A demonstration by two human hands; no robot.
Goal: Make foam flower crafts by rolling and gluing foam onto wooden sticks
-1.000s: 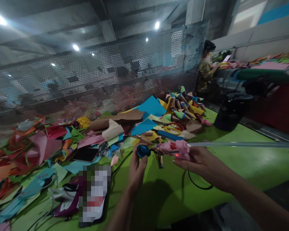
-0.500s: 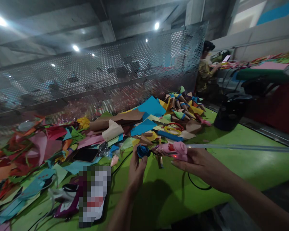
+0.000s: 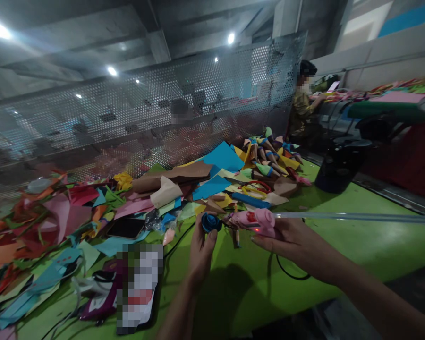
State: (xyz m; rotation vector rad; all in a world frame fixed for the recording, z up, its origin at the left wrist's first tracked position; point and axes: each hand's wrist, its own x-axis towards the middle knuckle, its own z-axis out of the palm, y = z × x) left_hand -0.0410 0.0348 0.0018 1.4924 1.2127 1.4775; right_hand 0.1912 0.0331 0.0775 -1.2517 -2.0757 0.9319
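Between the fingers and thumb of my left hand [image 3: 202, 250] is a rolled blue paper flower [image 3: 211, 222]. My right hand [image 3: 290, 241] is closed around the handle of a pink hot glue gun [image 3: 253, 218], which has a small red light lit. The gun's nozzle points left and sits close to the flower; whether it touches, I cannot tell. A long clear glue stick [image 3: 340, 216] runs out of the gun's back to the right. Just below the nozzle, a small brown piece [image 3: 237, 238] is on the green table [image 3: 368, 231].
Coloured paper scraps [image 3: 67, 212] cover the left side. Paper cones [image 3: 269, 151] are heaped at the back, near yellow-handled scissors [image 3: 253, 191]. A dark phone [image 3: 126, 227], a purple-and-white device [image 3: 101, 293] and a black bin [image 3: 342, 163] stand around. Another person [image 3: 304, 104] sits behind.
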